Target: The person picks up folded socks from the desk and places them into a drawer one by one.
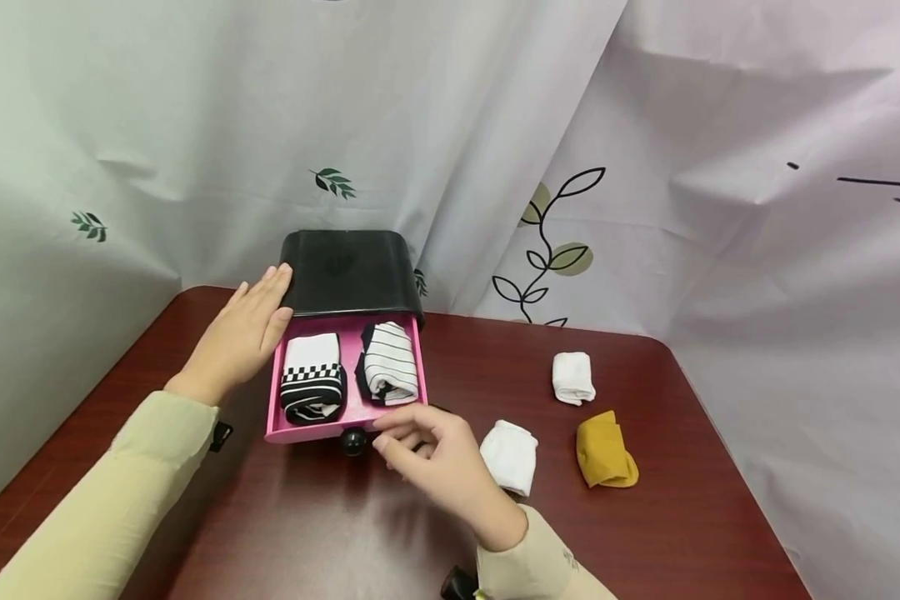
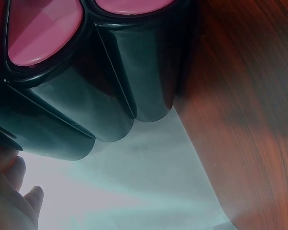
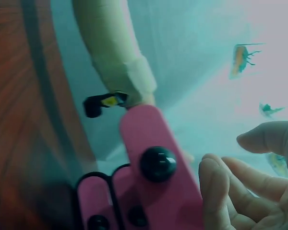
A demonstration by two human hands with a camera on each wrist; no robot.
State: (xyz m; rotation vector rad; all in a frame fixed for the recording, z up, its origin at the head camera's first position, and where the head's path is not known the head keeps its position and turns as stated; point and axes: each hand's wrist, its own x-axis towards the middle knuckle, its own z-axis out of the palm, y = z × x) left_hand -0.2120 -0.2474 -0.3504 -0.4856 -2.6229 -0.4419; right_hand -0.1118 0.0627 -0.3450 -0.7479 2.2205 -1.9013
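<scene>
A black cabinet [image 1: 348, 271] has its pink drawer [image 1: 351, 412] pulled out, with a round black knob [image 1: 353, 442] on the front. Inside lie a folded black-and-white checkered sock [image 1: 312, 379] on the left and a folded striped sock [image 1: 390, 362] on the right. My left hand [image 1: 243, 333] rests against the cabinet's left side, fingers straight. Just right of the knob, at the drawer's front edge, is my right hand [image 1: 438, 458], fingers loosely bent. In the right wrist view its thumb [image 3: 261, 136] stands apart from the fingers, with nothing between them.
Right of the drawer, a folded white sock [image 1: 510, 457] lies near my right hand. Farther right are a smaller white sock [image 1: 573, 377] and a mustard sock [image 1: 603, 450]. A pale curtain [image 1: 450, 150] hangs behind the dark red table [image 1: 645, 542]. More pink drawer fronts [image 3: 96, 199] show below the open one.
</scene>
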